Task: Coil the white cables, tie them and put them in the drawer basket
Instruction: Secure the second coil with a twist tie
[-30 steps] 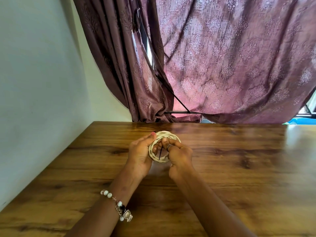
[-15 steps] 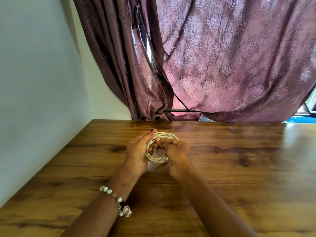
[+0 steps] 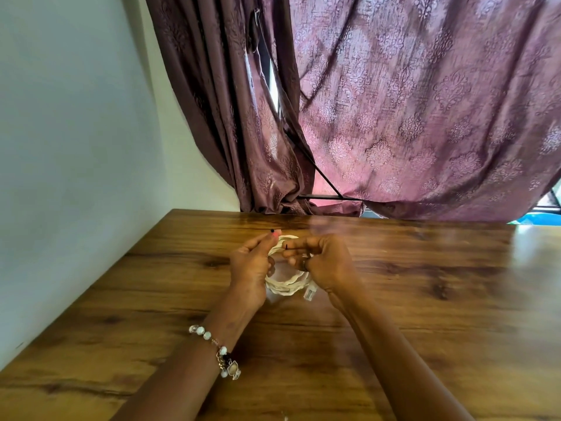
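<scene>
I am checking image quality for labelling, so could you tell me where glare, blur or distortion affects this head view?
Head view: glare whitens the table at far right; the curtain glows backlit; wide-angle bends the wall edge; both hands look slightly soft.

A wood-grain tabletop runs back to a pale wall on the left. Behind it hangs a patterned mauve curtain, parted at a narrow gap, with a dark rod near its hem.
</scene>
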